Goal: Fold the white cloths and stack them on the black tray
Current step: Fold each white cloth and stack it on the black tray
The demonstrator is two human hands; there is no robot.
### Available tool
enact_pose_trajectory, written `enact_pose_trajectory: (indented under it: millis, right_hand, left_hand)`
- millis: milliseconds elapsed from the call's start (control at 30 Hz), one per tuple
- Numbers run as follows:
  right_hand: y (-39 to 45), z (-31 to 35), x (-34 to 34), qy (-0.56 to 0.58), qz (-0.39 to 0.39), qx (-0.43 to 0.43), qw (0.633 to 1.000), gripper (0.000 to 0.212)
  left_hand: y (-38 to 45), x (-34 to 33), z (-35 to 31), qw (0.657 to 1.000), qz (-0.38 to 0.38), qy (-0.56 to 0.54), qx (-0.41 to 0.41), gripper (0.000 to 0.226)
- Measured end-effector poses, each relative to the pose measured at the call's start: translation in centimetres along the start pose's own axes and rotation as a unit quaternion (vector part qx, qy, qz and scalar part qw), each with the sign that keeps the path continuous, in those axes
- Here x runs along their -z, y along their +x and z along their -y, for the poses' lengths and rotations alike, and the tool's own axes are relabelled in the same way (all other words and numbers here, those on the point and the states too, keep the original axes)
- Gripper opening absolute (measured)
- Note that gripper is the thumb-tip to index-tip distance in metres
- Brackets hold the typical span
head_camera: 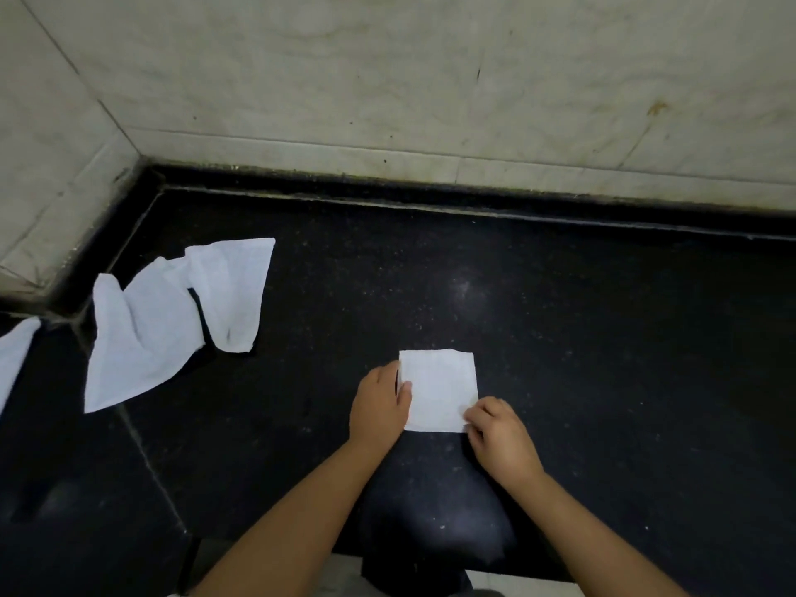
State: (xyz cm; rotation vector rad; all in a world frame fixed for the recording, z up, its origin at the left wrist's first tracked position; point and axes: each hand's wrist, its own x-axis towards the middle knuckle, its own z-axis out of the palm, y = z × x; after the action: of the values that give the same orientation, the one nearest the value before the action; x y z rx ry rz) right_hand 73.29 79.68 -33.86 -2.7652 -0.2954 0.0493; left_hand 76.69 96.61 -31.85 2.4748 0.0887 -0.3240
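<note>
A small white cloth (438,387), folded into a neat rectangle, lies flat on the black counter (603,338). My left hand (379,407) grips its left edge, thumb on top of the fabric. My right hand (499,433) pinches the cloth's near right corner with curled fingers. A heap of unfolded white cloths (172,316) lies crumpled at the left of the counter. Another white cloth (15,359) shows partly at the far left edge. No black tray can be told apart from the dark surface.
Pale tiled walls (387,79) close the counter at the back and left, meeting in a corner. A seam (146,458) runs across the counter at the left. The counter's front edge (430,562) lies just under my forearms.
</note>
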Motion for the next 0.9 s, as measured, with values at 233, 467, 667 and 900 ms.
enact_pose_trajectory:
  millis: [233,467,667,900]
  right_hand:
    - [-1.2,-0.7,-0.6,0.020,-0.012,-0.001,1.000,0.026]
    - [-0.9,-2.1,0.8,-0.097,0.056,0.086,0.990,0.037]
    - [1.1,-2.6,1.5,-0.135,0.118,0.165,0.970,0.029]
    - [1.6,-2.3,5.8,0.079,0.177,0.025,0.981,0.024]
  left_hand:
    - [2.0,-1.0,-0.7,0.973,0.050,0.219,-0.049,0.045]
    - [0.4,-0.9,-0.4,0.961,0.043,0.245,-0.121,0.044]
    - [-1.3,-1.4,0.2,0.920,0.167,0.272,-0.229,0.043]
    - [-0.1,-2.9,0.5,0.893,0.068,0.278,-0.348,0.025]
